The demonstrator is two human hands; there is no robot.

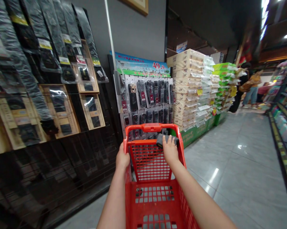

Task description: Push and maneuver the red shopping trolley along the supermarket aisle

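A red plastic shopping cart (151, 165) with a mesh basket fills the lower middle of the head view. My left hand (122, 158) grips the cart's left rim, fingers wrapped round it. My right hand (170, 149) is closed over a dark grey folded item (160, 139) that rests on the cart's upper right rim. The basket below looks empty as far as it shows.
Racks of bagged dark garments (50, 63) hang on the left wall. A pegboard stand of small black packs (147, 101) stands just ahead of the cart. Stacked tissue packs (196, 86) lie beyond. Shelving (283, 121) lines the right. People (249, 87) stand far down the tiled aisle.
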